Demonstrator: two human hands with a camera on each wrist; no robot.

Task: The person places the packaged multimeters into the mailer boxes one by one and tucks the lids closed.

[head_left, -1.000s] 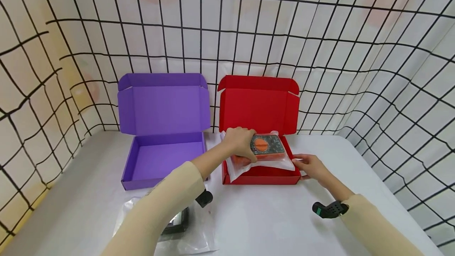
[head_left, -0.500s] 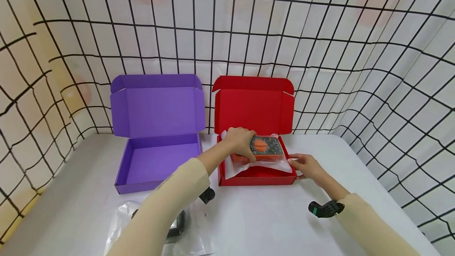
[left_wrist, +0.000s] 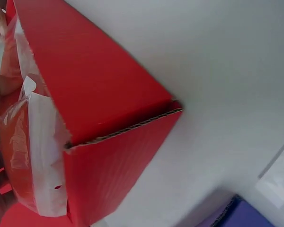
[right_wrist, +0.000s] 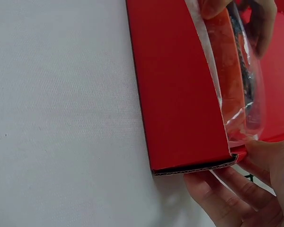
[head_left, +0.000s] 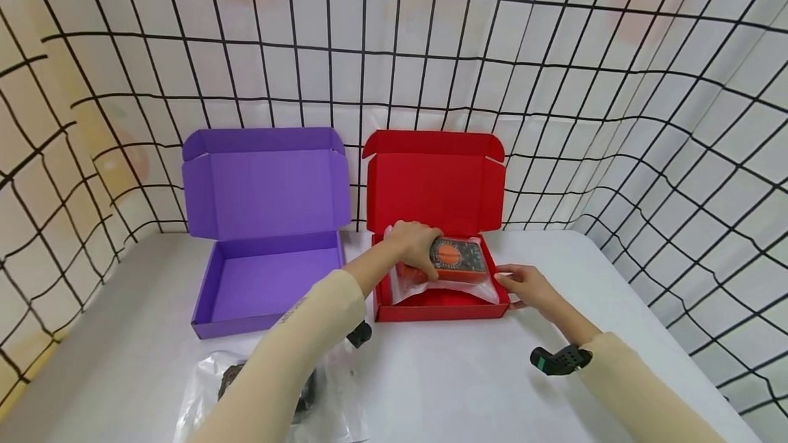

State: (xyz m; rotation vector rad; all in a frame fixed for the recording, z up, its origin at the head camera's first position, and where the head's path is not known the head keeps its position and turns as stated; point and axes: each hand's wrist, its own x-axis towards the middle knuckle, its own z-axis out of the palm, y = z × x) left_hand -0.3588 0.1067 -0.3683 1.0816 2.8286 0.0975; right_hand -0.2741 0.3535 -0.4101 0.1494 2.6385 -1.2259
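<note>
Over the red box (head_left: 440, 306), left hand (head_left: 414, 246) clasping bagged multimeter (head_left: 457, 260); right hand (head_left: 524, 286) relaxed against its corner.

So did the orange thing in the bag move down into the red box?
Yes. The bagged orange meter sits lower against the red box, with less plastic lapping over the front wall than before; the left hand grips it.
</note>
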